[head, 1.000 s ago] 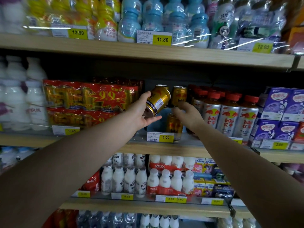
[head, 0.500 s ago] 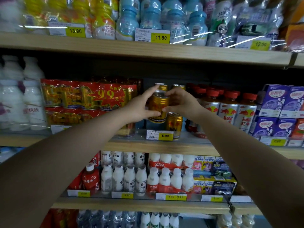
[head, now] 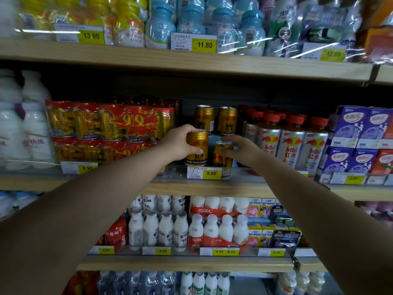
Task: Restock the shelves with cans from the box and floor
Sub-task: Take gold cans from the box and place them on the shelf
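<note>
Gold can [head: 196,145]: upright at shelf [head: 244,189] front, my left hand [head: 178,143] fingers wrapped round it. Neighbour can [head: 221,160]: under my right hand [head: 242,149] fingers, loosely spread on its rim. Risk: a nudge could topple the stacked cans [head: 204,119] just beyond my fingers.

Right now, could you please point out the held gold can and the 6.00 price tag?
Held gold can [head: 200,140]: head view, its gold front.
6.00 price tag [head: 211,173]: head view, its yellow part.

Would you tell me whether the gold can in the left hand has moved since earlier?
Yes. The gold can in the left hand has dropped toward the 6.00 price tag, going from tilted to upright.
</note>
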A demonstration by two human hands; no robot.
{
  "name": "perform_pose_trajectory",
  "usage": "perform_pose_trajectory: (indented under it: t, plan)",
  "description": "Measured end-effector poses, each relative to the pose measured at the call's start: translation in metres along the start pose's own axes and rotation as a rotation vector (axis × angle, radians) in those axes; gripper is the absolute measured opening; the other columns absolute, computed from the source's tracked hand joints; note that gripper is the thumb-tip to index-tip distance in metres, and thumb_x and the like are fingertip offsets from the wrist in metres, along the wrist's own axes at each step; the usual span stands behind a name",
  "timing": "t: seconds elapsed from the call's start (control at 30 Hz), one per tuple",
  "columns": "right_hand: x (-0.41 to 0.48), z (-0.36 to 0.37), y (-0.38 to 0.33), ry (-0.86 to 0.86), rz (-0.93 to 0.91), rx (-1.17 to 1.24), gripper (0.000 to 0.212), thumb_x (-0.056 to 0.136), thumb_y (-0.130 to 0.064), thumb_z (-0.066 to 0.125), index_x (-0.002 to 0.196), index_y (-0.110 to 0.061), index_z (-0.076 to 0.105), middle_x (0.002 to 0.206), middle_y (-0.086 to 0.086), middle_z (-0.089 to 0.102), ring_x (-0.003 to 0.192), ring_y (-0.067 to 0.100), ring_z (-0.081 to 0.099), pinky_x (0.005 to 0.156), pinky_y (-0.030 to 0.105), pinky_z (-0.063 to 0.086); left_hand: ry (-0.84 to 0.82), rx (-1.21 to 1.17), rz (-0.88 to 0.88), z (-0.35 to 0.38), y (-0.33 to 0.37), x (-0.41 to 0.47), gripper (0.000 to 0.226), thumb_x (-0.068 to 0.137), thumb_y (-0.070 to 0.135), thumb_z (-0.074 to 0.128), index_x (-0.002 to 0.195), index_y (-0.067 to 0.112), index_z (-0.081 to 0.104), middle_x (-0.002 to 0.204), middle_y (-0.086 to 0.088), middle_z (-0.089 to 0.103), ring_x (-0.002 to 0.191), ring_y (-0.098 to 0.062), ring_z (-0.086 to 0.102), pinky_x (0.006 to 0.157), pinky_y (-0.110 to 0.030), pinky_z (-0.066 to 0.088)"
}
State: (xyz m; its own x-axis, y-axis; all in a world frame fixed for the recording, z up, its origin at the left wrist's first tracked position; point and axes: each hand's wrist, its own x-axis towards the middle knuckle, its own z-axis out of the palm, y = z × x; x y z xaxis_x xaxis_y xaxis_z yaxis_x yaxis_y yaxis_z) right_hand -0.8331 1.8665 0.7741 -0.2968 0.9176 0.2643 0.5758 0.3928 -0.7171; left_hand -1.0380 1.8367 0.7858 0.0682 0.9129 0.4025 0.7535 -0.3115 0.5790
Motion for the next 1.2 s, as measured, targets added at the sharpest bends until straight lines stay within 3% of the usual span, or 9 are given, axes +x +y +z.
perform_pose_trajectory:
  t: [0.1, 0.33, 0.47, 0.57, 0.67, 0.9, 1.03, 1.13, 1.2]
  plan:
    - [0.001, 0.004, 0.007, 0.004, 0.010, 0.016, 0.046, 0.087, -0.011, 0.066, 0.131, -0.015, 0.053, 0.125, 0.009, 0.058, 0.099, 0.014, 0.055, 0.077, 0.021, 0.044, 0.012, -0.011, -0.014, 0.005, 0.001, 0.003, 0.064, 0.075, 0.025, 0.077, 0.130, 0.023, 0.045, 0.130, -0.003, 0.052, 0.115, -0.022, 0.053, 0.082, -0.028, 0.045]
    - [0.004, 0.007, 0.017, 0.076, -0.011, 0.017, 0.042, 0.084, -0.020, 0.071, 0.125, -0.019, 0.059, 0.117, -0.001, 0.057, 0.098, 0.012, 0.055, 0.063, 0.011, 0.041, -0.082, 0.076, -0.047, 0.018, -0.016, -0.001, 0.065, 0.075, 0.021, 0.077, 0.131, 0.020, 0.046, 0.136, -0.001, 0.048, 0.120, -0.020, 0.048, 0.088, -0.026, 0.040]
    - [0.003, 0.010, 0.017, 0.095, -0.024, 0.034, 0.042, 0.083, -0.021, 0.072, 0.123, -0.018, 0.060, 0.109, -0.004, 0.057, 0.099, 0.012, 0.056, 0.073, 0.017, 0.047, -0.057, 0.199, 0.001, 0.012, -0.017, -0.008, 0.063, 0.078, 0.026, 0.074, 0.135, 0.018, 0.046, 0.139, -0.004, 0.045, 0.121, -0.021, 0.047, 0.092, -0.029, 0.040]
    - [0.007, 0.016, 0.016, 0.106, -0.027, 0.054, 0.043, 0.080, -0.020, 0.075, 0.121, -0.017, 0.061, 0.104, -0.008, 0.057, 0.102, 0.013, 0.056, 0.085, 0.027, 0.050, 0.063, 0.303, 0.108, 0.009, -0.013, -0.011, 0.044, 0.082, 0.025, 0.069, 0.124, 0.015, 0.059, 0.137, -0.004, 0.049, 0.124, -0.022, 0.047, 0.102, -0.034, 0.036]
    - [0.009, 0.021, 0.013, 0.105, -0.022, 0.075, 0.044, 0.080, -0.020, 0.075, 0.121, -0.017, 0.061, 0.097, -0.013, 0.055, 0.098, 0.012, 0.057, 0.082, 0.025, 0.049, 0.116, 0.354, 0.166, 0.010, -0.012, -0.013, 0.030, 0.084, 0.023, 0.067, 0.114, 0.015, 0.065, 0.121, -0.003, 0.062, 0.112, -0.021, 0.056, 0.095, -0.038, 0.045]
    - [0.005, 0.026, 0.014, 0.102, -0.006, 0.027, 0.052, 0.083, -0.026, 0.071, 0.132, -0.022, 0.053, 0.125, 0.000, 0.056, 0.113, 0.017, 0.056, 0.086, 0.027, 0.045, 0.106, 0.355, 0.167, 0.012, -0.013, -0.012, 0.026, 0.084, 0.021, 0.067, 0.109, 0.018, 0.063, 0.116, -0.002, 0.062, 0.109, -0.020, 0.056, 0.092, -0.039, 0.046]
    - [-0.020, 0.036, 0.021, 0.378, -0.131, -0.065, 0.043, 0.090, -0.024, 0.061, 0.131, -0.022, 0.050, 0.132, 0.005, 0.049, 0.122, 0.023, 0.047, 0.099, 0.036, 0.043, 0.323, 0.304, 0.260, 0.025, -0.013, -0.026, 0.031, 0.082, 0.024, 0.067, 0.113, 0.019, 0.060, 0.123, -0.003, 0.057, 0.115, -0.022, 0.050, 0.095, -0.032, 0.038]
    - [-0.050, 0.049, 0.045, 0.648, -0.312, -0.065, 0.026, 0.087, -0.015, 0.058, 0.111, -0.007, 0.059, 0.105, 0.003, 0.052, 0.101, 0.021, 0.051, 0.084, 0.029, 0.042, 0.473, 0.193, 0.402, 0.056, -0.014, -0.053, 0.018, 0.080, 0.016, 0.062, 0.097, 0.012, 0.062, 0.108, -0.010, 0.057, 0.104, -0.023, 0.052, 0.087, -0.032, 0.040]
    - [-0.074, 0.069, 0.071, 0.704, -0.349, -0.094, 0.019, 0.083, -0.011, 0.056, 0.097, 0.000, 0.058, 0.093, 0.005, 0.050, 0.089, 0.021, 0.046, 0.074, 0.026, 0.033, 0.367, 0.117, 0.432, 0.091, -0.024, -0.076, 0.013, 0.078, 0.007, 0.058, 0.090, 0.008, 0.061, 0.101, -0.013, 0.056, 0.097, -0.025, 0.054, 0.083, -0.034, 0.043]
